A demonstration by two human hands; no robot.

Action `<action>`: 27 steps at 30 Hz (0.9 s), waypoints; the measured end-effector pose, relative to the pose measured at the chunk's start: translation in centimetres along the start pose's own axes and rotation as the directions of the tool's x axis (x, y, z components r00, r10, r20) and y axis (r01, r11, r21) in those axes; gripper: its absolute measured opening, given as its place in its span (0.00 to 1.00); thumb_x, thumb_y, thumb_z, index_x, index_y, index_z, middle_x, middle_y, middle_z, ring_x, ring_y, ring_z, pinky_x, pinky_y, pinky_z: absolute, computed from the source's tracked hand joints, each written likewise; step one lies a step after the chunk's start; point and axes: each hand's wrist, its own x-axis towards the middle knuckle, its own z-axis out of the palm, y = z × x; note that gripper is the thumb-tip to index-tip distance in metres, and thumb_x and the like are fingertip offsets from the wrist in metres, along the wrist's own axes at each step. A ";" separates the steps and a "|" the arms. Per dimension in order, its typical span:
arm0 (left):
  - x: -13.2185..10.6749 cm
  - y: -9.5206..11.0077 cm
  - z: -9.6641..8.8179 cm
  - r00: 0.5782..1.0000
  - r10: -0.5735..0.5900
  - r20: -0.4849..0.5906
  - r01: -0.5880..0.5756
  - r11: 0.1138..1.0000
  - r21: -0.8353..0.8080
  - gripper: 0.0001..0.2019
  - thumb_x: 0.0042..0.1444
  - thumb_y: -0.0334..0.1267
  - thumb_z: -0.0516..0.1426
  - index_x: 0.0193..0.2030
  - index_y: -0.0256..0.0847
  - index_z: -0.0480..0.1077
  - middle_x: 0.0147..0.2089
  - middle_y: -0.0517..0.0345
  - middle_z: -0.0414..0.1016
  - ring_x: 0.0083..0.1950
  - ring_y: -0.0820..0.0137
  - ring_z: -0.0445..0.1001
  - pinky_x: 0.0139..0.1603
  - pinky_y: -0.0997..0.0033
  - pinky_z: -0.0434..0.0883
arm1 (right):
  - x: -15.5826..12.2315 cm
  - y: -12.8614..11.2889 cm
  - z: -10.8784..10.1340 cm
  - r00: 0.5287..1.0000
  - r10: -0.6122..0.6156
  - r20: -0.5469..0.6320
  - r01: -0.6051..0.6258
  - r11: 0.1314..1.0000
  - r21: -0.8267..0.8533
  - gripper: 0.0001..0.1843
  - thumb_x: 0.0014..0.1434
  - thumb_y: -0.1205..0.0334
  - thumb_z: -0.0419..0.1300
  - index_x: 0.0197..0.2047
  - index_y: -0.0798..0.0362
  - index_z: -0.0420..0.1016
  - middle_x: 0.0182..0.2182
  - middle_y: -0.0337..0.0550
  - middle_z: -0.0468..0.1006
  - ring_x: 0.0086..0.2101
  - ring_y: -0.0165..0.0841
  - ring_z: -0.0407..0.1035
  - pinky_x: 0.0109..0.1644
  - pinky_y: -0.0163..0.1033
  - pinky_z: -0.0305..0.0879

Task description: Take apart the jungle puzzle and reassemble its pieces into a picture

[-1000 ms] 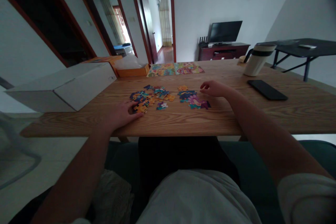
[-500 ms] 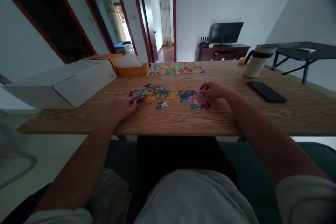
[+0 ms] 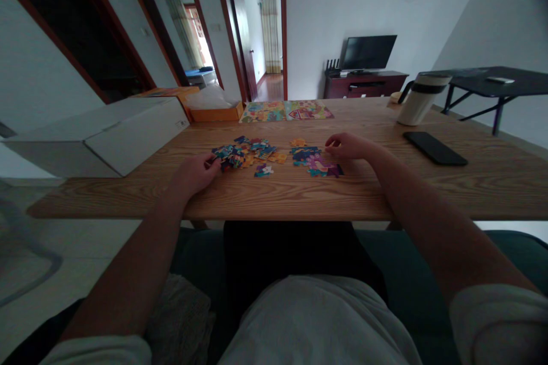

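My left hand (image 3: 197,173) is at the left edge of a loose pile of puzzle pieces (image 3: 248,155), thumb and fingers pinched on what looks like a dark puzzle piece, mostly hidden. My right hand (image 3: 346,146) rests on the table, fingers loosely bent and slightly apart, with nothing seen in them. Just left of it lies a joined puzzle section (image 3: 319,163) in dark blue, pink and teal. An orange piece (image 3: 298,142) lies behind that section. Between pile and section, nearer me, is a small purple, white and teal puzzle part (image 3: 264,170).
Two colourful picture sheets (image 3: 286,112) lie at the table's far side. A white box (image 3: 128,140) and an orange tissue box (image 3: 216,113) stand left. On the right are a black phone (image 3: 434,149) and a pale tumbler (image 3: 417,104). The wooden table's (image 3: 274,202) front edge runs before my lap.
My left hand has drawn back slightly to the left and up. More dark blue pieces now show at the pile's left end. My right hand has stayed where it was.
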 end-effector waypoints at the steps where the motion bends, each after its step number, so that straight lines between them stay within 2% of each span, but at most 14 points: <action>1: 0.0 -0.1 0.0 1.000 0.006 0.006 -0.006 0.999 -0.035 0.18 0.63 0.50 0.49 0.42 0.42 0.76 0.37 0.51 0.81 0.35 0.62 0.76 0.34 0.67 0.65 | 0.0 0.1 0.0 1.000 0.001 -0.002 -0.001 1.000 -0.003 0.14 0.65 0.55 0.62 0.49 0.51 0.81 0.43 0.49 0.84 0.36 0.35 0.77 0.40 0.36 0.71; 7: 0.0 -0.6 0.1 1.000 -0.012 -0.024 0.010 0.994 -0.105 0.17 0.62 0.51 0.51 0.41 0.44 0.76 0.37 0.53 0.81 0.36 0.62 0.76 0.36 0.67 0.66 | 0.4 0.6 0.2 1.000 -0.018 -0.005 0.018 1.000 0.005 0.15 0.63 0.53 0.65 0.49 0.51 0.82 0.42 0.49 0.84 0.36 0.37 0.77 0.41 0.38 0.72; 10: 0.0 0.3 -0.4 0.998 -0.017 -0.056 0.006 0.981 -0.195 0.19 0.60 0.55 0.53 0.41 0.43 0.76 0.36 0.54 0.80 0.35 0.63 0.76 0.35 0.67 0.67 | 0.5 0.6 0.3 0.999 -0.031 -0.008 0.031 1.000 -0.004 0.15 0.64 0.53 0.63 0.49 0.51 0.82 0.42 0.48 0.84 0.37 0.36 0.77 0.41 0.37 0.71; 13: 0.3 2.7 -1.5 0.995 0.053 -0.088 -0.076 0.955 -0.288 0.19 0.59 0.55 0.55 0.40 0.40 0.76 0.35 0.55 0.80 0.34 0.66 0.74 0.34 0.69 0.67 | 0.4 0.4 0.4 0.999 -0.032 -0.016 0.032 0.999 0.018 0.14 0.65 0.53 0.62 0.49 0.51 0.81 0.42 0.48 0.84 0.37 0.36 0.77 0.41 0.37 0.71; 17: 2.0 7.8 -2.2 0.974 0.213 -0.080 -0.227 0.880 -0.418 0.17 0.58 0.52 0.59 0.39 0.39 0.75 0.34 0.56 0.79 0.34 0.69 0.73 0.34 0.72 0.67 | 0.4 0.4 0.3 0.999 -0.028 -0.027 0.029 0.999 0.044 0.14 0.65 0.55 0.62 0.49 0.53 0.81 0.42 0.49 0.84 0.37 0.36 0.77 0.41 0.37 0.70; 19: 3.3 10.3 -1.7 0.946 0.323 -0.005 -0.279 0.810 -0.516 0.16 0.59 0.51 0.59 0.37 0.38 0.75 0.32 0.56 0.78 0.32 0.70 0.73 0.33 0.72 0.67 | 0.4 0.6 0.3 1.000 -0.013 -0.024 0.014 0.999 0.039 0.14 0.65 0.56 0.62 0.49 0.54 0.81 0.41 0.49 0.84 0.36 0.35 0.77 0.40 0.36 0.70; 22: 5.1 13.2 0.2 0.855 0.473 0.211 -0.261 0.745 -0.614 0.17 0.61 0.49 0.59 0.31 0.37 0.75 0.30 0.55 0.78 0.29 0.73 0.71 0.32 0.73 0.67 | 0.5 0.8 0.3 1.000 -0.005 -0.012 0.005 1.000 0.023 0.13 0.65 0.56 0.62 0.49 0.53 0.81 0.40 0.48 0.84 0.35 0.34 0.77 0.38 0.35 0.70; 24: 5.9 14.4 2.0 0.814 0.505 0.288 -0.228 0.733 -0.641 0.17 0.61 0.49 0.59 0.30 0.37 0.75 0.30 0.54 0.79 0.28 0.73 0.71 0.30 0.73 0.66 | 0.5 0.8 0.2 1.000 -0.007 -0.011 0.008 1.000 0.012 0.13 0.64 0.55 0.63 0.48 0.52 0.81 0.40 0.47 0.84 0.35 0.35 0.77 0.39 0.36 0.70; 27: 6.1 15.1 4.3 0.808 0.479 0.342 -0.199 0.770 -0.607 0.17 0.60 0.51 0.59 0.28 0.39 0.75 0.27 0.56 0.77 0.25 0.73 0.67 0.27 0.72 0.62 | 0.4 0.6 0.1 1.000 -0.008 -0.003 0.008 1.000 0.010 0.14 0.64 0.54 0.64 0.48 0.51 0.82 0.42 0.48 0.84 0.36 0.36 0.77 0.40 0.37 0.71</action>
